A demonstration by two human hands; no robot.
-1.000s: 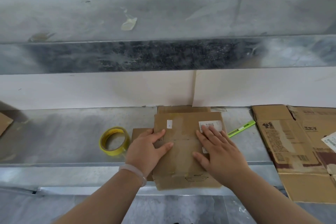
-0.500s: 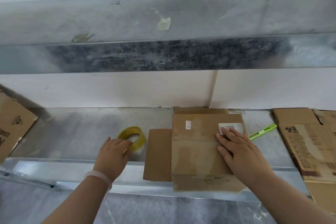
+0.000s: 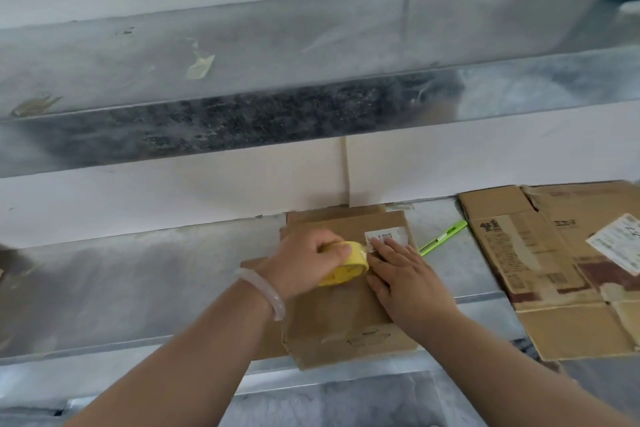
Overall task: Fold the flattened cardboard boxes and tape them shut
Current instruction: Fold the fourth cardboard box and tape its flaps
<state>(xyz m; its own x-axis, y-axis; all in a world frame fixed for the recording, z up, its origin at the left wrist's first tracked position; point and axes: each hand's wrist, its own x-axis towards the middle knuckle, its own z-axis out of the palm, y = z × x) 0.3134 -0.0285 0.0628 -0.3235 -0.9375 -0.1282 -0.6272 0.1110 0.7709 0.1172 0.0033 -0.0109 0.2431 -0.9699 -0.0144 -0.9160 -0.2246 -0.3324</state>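
The left hand (image 3: 304,260) holds a yellow roll of tape (image 3: 349,265) above the middle of the cardboard box (image 3: 339,322). Its fingers (image 3: 330,248) are curled over the top of the roll and grip it firmly, and the roll stands on its edge, low over the cardboard; if it really touches the cardboard, I cannot tell. The right hand (image 3: 405,284) lies flat on the box just beside the roll, on its right side. The fingers of this hand are straight and close together, they hold nothing and only press the cardboard down, and their tips reach the lower edge of a white label (image 3: 384,236) that is stuck near the far right corner of the box. The box lies folded flat on a grey metal surface (image 3: 138,288). Its far edge is close to the white wall (image 3: 207,191) and its near edge hangs a little over the front edge of the surface. A brown flap (image 3: 266,340) comes out on the left side of the box, under the left wrist, which carries a pale bracelet (image 3: 263,291). To the right of the box a thin green cutter (image 3: 445,237) lies on the surface, between the box and a group of flattened boxes (image 3: 540,270) that lie overlapped at the right side. Above the wall runs a metal shelf (image 3: 311,45) with a small scrap of tape (image 3: 201,62) on it.
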